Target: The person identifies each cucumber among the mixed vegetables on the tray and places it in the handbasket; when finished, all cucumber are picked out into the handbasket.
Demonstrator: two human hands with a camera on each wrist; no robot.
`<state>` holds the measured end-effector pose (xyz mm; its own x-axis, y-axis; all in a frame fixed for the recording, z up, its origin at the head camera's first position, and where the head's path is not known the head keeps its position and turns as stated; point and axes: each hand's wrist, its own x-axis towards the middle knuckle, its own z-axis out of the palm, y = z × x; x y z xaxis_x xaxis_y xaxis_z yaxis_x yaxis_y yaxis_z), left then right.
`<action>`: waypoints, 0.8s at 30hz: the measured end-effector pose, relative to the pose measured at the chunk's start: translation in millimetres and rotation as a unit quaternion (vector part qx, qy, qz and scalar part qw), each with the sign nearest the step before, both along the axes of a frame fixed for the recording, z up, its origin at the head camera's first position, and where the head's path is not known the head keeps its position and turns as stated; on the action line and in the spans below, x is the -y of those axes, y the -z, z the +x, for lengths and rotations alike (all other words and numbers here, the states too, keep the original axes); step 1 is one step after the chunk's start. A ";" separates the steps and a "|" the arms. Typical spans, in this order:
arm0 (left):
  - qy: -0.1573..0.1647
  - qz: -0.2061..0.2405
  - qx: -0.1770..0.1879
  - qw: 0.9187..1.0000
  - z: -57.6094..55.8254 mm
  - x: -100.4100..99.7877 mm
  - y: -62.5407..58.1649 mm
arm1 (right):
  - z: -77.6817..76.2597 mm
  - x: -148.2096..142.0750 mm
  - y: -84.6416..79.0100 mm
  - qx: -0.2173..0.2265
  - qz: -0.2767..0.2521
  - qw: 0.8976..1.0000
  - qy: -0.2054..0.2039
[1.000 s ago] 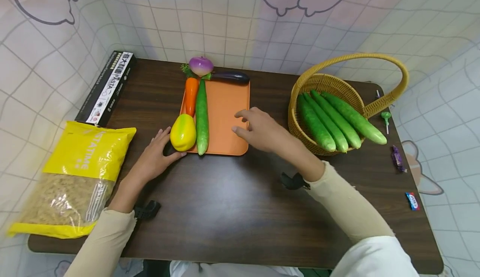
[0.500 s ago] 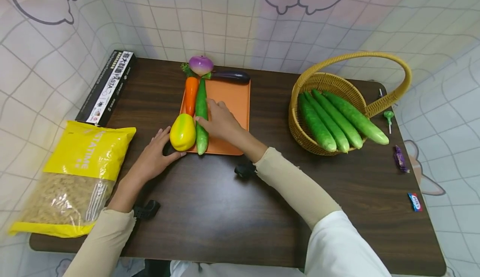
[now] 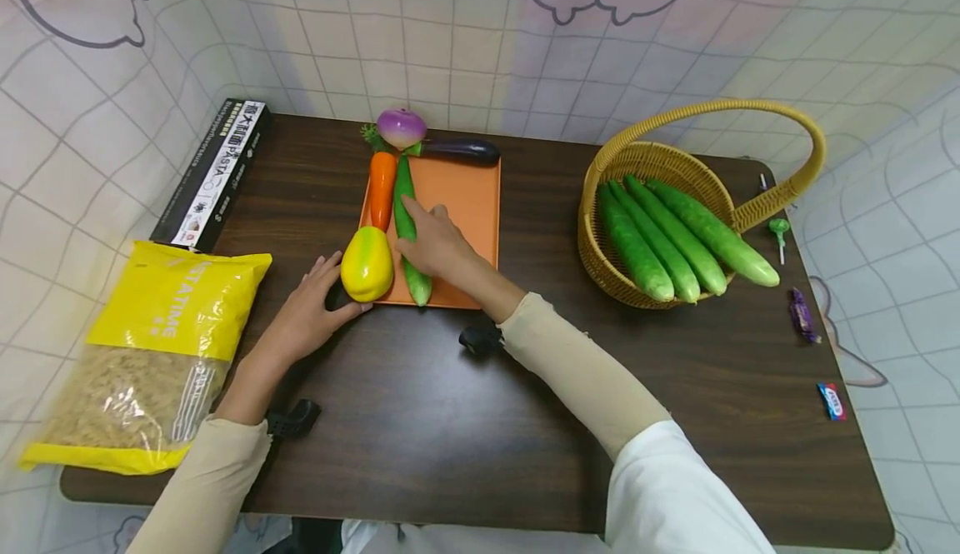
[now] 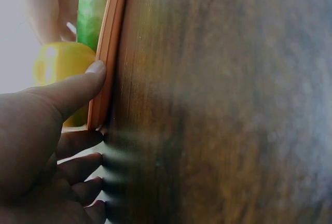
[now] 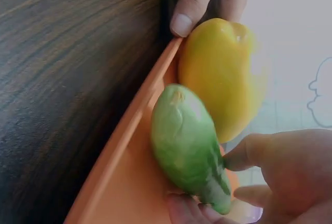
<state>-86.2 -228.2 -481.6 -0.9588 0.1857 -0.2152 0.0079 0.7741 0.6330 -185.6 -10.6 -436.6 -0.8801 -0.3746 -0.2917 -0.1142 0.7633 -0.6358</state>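
Note:
In the head view, my right hand (image 3: 441, 244) pinches a cucumber (image 3: 417, 284) lying on the orange tray (image 3: 474, 204). Thumb and fingers sit on opposite sides of the cucumber in the right wrist view, where its blunt end (image 5: 179, 125) lies close to the tray's edge. My left hand (image 3: 309, 308) stays at the tray's near-left corner, fingers extended, with the thumb (image 4: 85, 86) against the rim. Beside that thumb rests a yellow bell pepper (image 3: 367, 264). A carrot (image 3: 382, 192) lies beyond the pepper, left of the cucumber. Along the tray's far edge are an eggplant (image 3: 461, 152) and a purple-and-white turnip (image 3: 401, 127).
A wicker basket (image 3: 588, 242) with several cucumbers (image 3: 637, 242) stands on the right. Left of the tray lie a yellow pasta bag (image 3: 172, 312) and a black pasta box (image 3: 213, 175). A green lollipop (image 3: 779, 227) and wrapped candies (image 3: 802, 316) line the right edge.
My right hand has come in from the tray's right side to the cucumber and taken hold of it. The cucumber's near end has swung slightly right. My left hand has not moved.

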 end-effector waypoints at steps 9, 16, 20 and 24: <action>0.002 0.003 0.001 1.000 -0.1 -0.2 -0.1 | 1.5 -0.7 -0.5 0.009 0.012 1.000 0.009; 0.001 0.000 -0.001 1.000 -0.2 -0.4 -0.6 | 0.8 -1.7 0.4 0.003 0.008 1.000 0.013; 0.005 -0.001 -0.009 1.000 0.0 -0.7 0.0 | 1.1 -2.8 0.2 0.010 -0.002 1.000 0.016; 0.003 0.000 -0.002 1.000 1.5 -0.4 -0.7 | 3.3 -6.2 -0.1 0.026 -0.009 0.999 0.017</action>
<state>-84.6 -227.8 -480.9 -0.9585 0.1908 -0.2116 0.0144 0.7741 0.6329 -182.3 -4.4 -436.5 -0.8757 -0.3512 -0.3312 -0.0547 0.7539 -0.6547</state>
